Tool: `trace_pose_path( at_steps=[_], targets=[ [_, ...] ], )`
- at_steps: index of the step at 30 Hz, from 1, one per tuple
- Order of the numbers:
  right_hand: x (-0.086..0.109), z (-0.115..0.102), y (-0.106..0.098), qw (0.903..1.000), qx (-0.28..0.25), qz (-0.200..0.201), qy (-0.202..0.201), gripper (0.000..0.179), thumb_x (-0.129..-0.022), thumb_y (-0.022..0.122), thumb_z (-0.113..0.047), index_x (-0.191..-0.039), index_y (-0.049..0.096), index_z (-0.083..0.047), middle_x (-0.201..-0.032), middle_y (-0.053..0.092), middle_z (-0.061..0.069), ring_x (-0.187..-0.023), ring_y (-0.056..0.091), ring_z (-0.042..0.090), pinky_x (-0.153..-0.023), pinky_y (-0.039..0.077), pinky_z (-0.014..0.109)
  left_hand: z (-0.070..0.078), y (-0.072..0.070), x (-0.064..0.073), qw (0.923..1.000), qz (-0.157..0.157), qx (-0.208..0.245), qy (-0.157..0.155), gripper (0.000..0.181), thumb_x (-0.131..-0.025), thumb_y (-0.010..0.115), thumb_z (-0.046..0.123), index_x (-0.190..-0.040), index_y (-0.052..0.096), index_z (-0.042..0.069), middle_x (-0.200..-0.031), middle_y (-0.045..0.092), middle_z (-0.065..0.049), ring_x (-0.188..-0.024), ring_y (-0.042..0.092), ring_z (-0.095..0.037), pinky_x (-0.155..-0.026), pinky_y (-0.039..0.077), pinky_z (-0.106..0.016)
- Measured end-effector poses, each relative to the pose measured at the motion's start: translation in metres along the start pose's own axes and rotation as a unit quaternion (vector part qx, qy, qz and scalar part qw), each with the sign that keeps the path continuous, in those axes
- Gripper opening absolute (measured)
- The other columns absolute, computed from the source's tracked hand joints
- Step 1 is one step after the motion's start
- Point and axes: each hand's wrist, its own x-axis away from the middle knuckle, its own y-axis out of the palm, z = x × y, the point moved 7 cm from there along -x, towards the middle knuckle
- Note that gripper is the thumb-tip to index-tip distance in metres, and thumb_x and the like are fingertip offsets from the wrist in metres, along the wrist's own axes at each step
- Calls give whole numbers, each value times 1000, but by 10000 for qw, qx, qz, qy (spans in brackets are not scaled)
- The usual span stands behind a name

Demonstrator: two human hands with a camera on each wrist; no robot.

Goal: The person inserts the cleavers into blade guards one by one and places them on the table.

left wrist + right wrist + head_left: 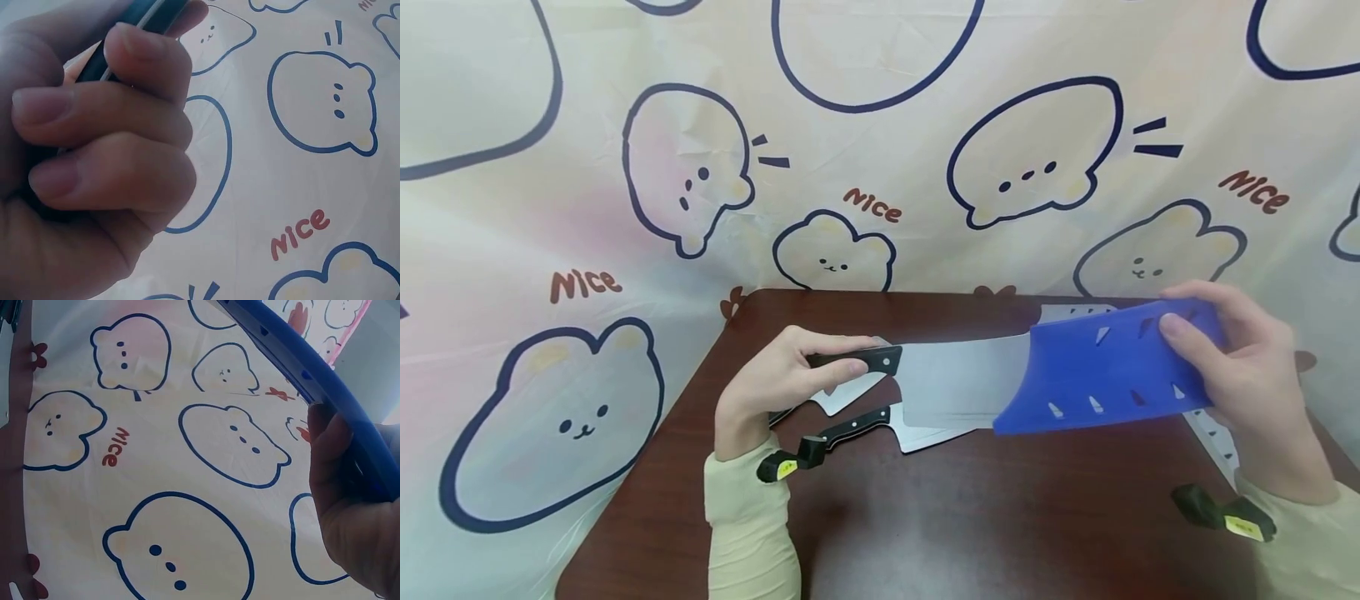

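Nearest: pale sleeves (752, 537), a black wrist strap (792, 461) worn with each. Cleaver (966, 383) is held roughly level above the table, its black handle (887, 360) gripped by the left hand (778, 367); in the left wrist view the fingers are seen curled round it. Blue sheath (1112, 367) is pinched near its outer end by the right hand (1255, 358), thumb on the near face, fingers behind. Blade is bare from handle to sheath mouth; the rest looks to be inside, though depth can't be read, nor whether it's being slid in or out. Edge judged to face down. For a clean slide: blade and sheath should be kept in one line, no twist, force applied slow and straight, sheath held by its flat faces, right fingertips kept off the lower seam in case plastic gets cut. Clearance should be left over the knife (853, 427) lying below the cleaver on the table (925, 517) and over the second knife (853, 392), partly hidden by the left hand. Farther back, white slotted plastic (1056, 317) is partly covered by the sheath; can't be identified. Behind everything, a printed curtain (925, 258) is hung.
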Motion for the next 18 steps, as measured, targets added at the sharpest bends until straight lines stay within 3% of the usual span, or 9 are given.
trace_pose_path(
  at_steps=[2,9,11,15,18],
  targets=[
    [0,1,1,9997,190,74,113,43,-91,58,7,-133,53,2,-130,48,8,-93,66,12,-61,56,22,-1,0,0,10000,63,2,-29,34,-93,67,18,-127,67,23,-60,47,5,-52,39,-13,-51,39,-27],
    [-1,2,-5,9994,130,250,210,42,-91,59,5,-133,54,2,-131,48,7,-90,67,11,-58,56,23,0,4,-4,9996,240,114,-131,32,-94,67,20,-125,68,24,-56,42,2,-46,37,-14,-47,36,-27],
    [-2,2,-6,9995,-31,280,135,41,-90,59,8,-131,54,5,-131,50,7,-91,67,11,-58,56,22,0,6,-6,9994,272,134,-181,31,-94,66,21,-125,68,24,-60,49,3,-44,36,-15,-47,36,-27],
    [-1,2,-9,9984,318,443,153,42,-90,60,5,-132,55,3,-134,50,5,-99,62,14,-63,55,18,-1,7,-9,9991,269,128,-306,31,-95,66,25,-125,68,25,-83,69,4,-45,41,-16,-47,39,-28],
    [-1,2,-11,9969,516,536,249,43,-91,61,2,-133,56,-1,-135,49,6,-101,61,15,-64,55,17,0,7,-10,9991,290,131,-287,30,-95,65,23,-125,69,24,-90,71,1,-46,44,-16,-48,40,-28]
  ],
)
